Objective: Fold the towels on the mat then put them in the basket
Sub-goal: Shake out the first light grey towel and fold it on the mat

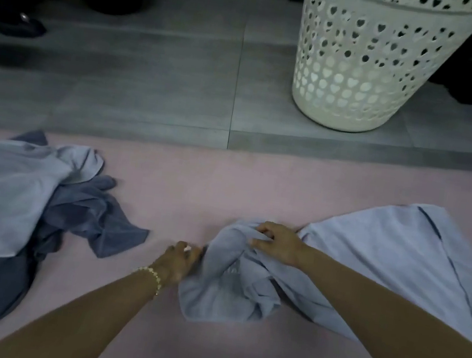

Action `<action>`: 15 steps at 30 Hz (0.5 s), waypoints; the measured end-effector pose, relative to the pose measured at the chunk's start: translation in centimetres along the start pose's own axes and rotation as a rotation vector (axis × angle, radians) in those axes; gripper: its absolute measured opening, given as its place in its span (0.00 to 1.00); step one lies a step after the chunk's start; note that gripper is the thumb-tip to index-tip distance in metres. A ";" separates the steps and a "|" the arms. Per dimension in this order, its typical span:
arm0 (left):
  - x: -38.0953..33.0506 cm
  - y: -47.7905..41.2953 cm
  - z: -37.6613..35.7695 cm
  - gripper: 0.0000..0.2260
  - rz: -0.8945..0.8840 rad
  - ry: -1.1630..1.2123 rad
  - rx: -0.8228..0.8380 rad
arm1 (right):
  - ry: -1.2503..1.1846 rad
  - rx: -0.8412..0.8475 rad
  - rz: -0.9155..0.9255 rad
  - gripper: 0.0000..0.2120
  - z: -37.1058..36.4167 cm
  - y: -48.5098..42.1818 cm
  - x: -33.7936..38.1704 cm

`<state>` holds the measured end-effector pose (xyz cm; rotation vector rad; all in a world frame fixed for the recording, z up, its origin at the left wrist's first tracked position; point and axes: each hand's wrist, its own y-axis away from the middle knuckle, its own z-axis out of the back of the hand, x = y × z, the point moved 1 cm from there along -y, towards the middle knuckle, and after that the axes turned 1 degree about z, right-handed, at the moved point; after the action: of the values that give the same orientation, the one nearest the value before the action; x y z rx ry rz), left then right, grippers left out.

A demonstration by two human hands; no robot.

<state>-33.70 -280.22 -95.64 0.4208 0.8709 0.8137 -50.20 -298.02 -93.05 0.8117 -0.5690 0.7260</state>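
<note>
From the head camera we see a pale blue towel [384,260] on the pink mat [198,179] at four o'clock, its left end bunched. Our right grip [277,245] clutches that bunch from above; our left grip [182,259], gold bracelet [151,274] at the wrist, pinches its edge. A heap of pale and dark blue towels [14,193] lies at nine o'clock. The white basket [357,59] stands on the grey floor [152,76] at one o'clock.
</note>
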 end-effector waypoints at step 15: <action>2.9 2.9 6.5 0.13 -0.164 0.761 -0.446 | -0.254 0.440 0.156 0.17 -9.3 9.8 3.7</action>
<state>-28.69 -276.17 -91.49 -0.3839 1.3563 0.9966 -53.71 -284.56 -91.45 1.2914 -0.7177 0.9146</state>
